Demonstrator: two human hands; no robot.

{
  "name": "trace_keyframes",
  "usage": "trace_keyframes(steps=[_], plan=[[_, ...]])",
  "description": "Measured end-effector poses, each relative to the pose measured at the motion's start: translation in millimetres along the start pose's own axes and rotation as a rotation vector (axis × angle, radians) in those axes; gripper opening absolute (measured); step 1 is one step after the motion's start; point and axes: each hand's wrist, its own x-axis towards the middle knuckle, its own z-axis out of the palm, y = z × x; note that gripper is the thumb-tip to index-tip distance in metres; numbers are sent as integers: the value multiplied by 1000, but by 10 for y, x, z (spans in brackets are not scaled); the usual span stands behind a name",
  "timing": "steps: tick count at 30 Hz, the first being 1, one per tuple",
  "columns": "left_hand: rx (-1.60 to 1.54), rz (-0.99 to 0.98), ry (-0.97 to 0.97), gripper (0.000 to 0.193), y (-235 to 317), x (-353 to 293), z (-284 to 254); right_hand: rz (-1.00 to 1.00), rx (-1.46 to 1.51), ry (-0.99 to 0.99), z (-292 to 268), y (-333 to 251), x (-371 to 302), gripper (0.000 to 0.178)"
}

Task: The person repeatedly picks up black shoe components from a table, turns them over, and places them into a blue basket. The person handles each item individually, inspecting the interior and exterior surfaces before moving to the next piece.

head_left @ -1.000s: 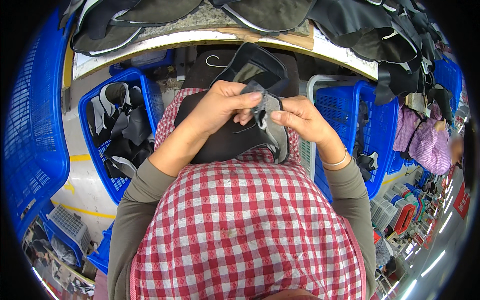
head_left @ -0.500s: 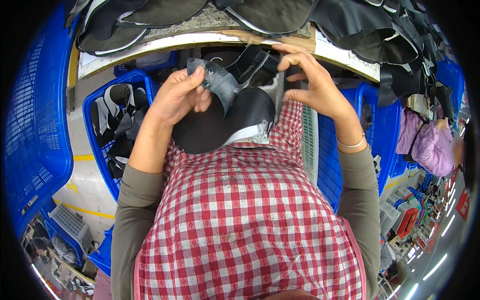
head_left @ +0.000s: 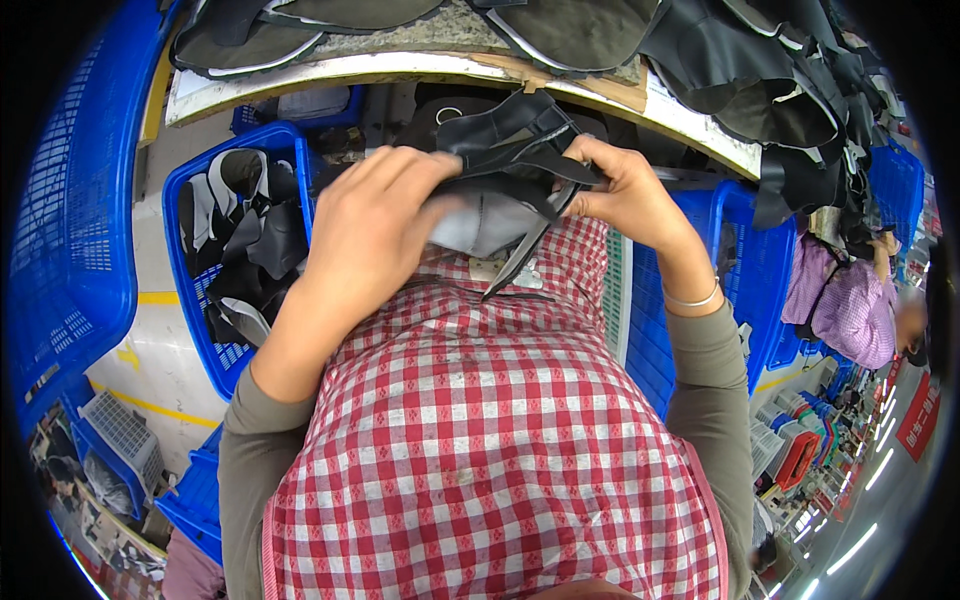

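Observation:
A black leather shoe upper [head_left: 515, 165] with pale grey lining [head_left: 468, 222] is in front of me, above my lap. My right hand [head_left: 620, 190] pinches its right edge between thumb and fingers. My left hand [head_left: 385, 210], smeared by motion, closes on its left side, the fingers over the top and the thumb by the lining. The fingertips are blurred. A narrow grey-edged flap of the upper [head_left: 520, 255] hangs down over my red-checked apron [head_left: 470, 400]. The bluish-grey strip seen earlier cannot be made out now.
A worktable edge [head_left: 400, 72] runs across the top, with several black shoe pieces [head_left: 570, 30] on it. At left stands a blue basket [head_left: 215, 365] of cut pieces beside a large blue crate [head_left: 75, 200]. Another blue basket [head_left: 650, 290] is at right. A co-worker in a purple-checked shirt [head_left: 850, 300] is farther right.
The black upper has been turned, so its pale lining shows. My left hand has come across onto it, and the bluish-grey strip has gone from sight. My right fingers have closed on the edge.

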Motion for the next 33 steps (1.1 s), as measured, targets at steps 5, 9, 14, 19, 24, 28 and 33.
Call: trace_keyframes(steps=[5, 9, 14, 19, 24, 28, 33], plan=[[-843, -705, -66, 30, -425, 527, -126, -708, -640, 107, 154, -536, -280, 32], [200, -299, 117, 33, -448, 515, 286, -494, -636, 144, 151, -369, -225, 37], [-150, 333, 234, 55, -154, 259, 590, -387, -605, 188, -12, -81, -315, 39], [111, 275, -160, 26, 169, 471, 306, -435, -724, 175, 47, -302, -450, 36], [292, 611, 417, 27, 223, 159, -157, -891, -816, 436, 207, -611, -730, 26], [302, 618, 305, 32, 104, -29, -184, -830, -863, 523, 288, -455, -682, 33], [258, 661, 317, 29, 87, 1, -143, -829, -845, 571, 363, -295, -593, 42]])
